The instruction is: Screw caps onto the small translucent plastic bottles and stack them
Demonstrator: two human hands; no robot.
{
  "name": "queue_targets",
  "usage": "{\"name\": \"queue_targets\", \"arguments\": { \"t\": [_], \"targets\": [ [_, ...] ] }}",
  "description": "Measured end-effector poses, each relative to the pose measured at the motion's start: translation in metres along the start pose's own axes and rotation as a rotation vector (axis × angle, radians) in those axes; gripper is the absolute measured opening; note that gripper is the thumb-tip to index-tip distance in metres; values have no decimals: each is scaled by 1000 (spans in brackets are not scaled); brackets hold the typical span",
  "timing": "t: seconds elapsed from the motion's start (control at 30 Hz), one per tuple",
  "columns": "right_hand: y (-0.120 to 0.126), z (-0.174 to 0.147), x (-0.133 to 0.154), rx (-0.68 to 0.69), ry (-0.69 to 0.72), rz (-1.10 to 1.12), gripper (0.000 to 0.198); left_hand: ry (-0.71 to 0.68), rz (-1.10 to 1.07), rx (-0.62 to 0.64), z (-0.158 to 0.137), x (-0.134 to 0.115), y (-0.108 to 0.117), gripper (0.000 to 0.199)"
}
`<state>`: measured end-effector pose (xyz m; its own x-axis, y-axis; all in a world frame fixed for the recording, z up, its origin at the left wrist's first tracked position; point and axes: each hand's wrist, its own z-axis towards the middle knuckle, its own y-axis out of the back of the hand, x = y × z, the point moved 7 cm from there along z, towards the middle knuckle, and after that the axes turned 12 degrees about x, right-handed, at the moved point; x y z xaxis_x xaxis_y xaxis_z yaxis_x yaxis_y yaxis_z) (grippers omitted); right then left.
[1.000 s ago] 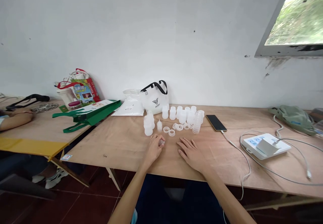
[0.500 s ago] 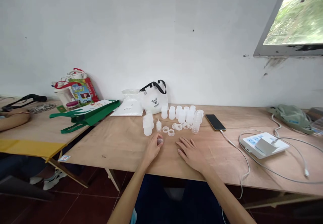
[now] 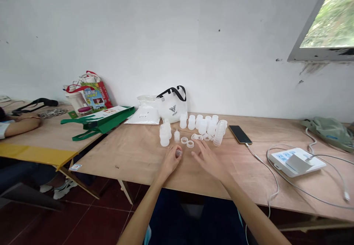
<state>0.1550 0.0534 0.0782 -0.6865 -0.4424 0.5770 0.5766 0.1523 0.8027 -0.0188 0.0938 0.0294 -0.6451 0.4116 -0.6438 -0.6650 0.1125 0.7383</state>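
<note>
Head view: your left hand [image 3: 169, 162] is near the front of the desk [image 3: 132, 156], its grip curled and pinching a small clear piece [image 3: 179, 152] between thumb and fingers; your right hand [image 3: 211, 164] is beside it, palm down, its grip spread and holding nothing you can see, fingertips toward the loose rings; whether that palm touches the wood, you cannot tell; well off to your right sits a white power strip [image 3: 297, 162] with cables running from it.

Just beyond your hands lie two pale rings [image 3: 190, 144], with more rings partly hidden behind your right fingers; to their left stands a pointed ribbed piece [image 3: 177, 136], and left of that a group of frosted cups [image 3: 165, 138]; on the other side a clear stack [image 3: 219, 133] leans slightly, and a dark phone [image 3: 240, 134] lies to the right of it; farther back stand more white cups [image 3: 202, 126]; behind them a white bag [image 3: 173, 110] with black handles stands near the wall [image 3: 193, 53], a plastic package [image 3: 144, 115] beside it.
</note>
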Motion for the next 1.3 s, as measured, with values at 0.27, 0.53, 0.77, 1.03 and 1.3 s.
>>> {"name": "queue_targets", "arguments": {
  "t": [0.27, 0.53, 0.77, 1.03, 1.3],
  "targets": [
    [32, 130, -5, 104, -271, -366, 59, 48, -86, 58, -2, 1, -5, 24],
    [19, 193, -23, 80, -369, -363, 54, -73, -91, -91, -7, -22, 26, 18],
    [25, 197, -24, 4, -303, -321, 27, 59, -11, -57, -13, -11, 43, 20],
    [59, 125, 5, -153, -69, -237, 27, 102, -59, 336, -17, -8, 3, 28],
    [61, 14, 10, 99, 183, -196, 15, 67, -198, 351, -21, -9, 12, 37]
  ]
}}
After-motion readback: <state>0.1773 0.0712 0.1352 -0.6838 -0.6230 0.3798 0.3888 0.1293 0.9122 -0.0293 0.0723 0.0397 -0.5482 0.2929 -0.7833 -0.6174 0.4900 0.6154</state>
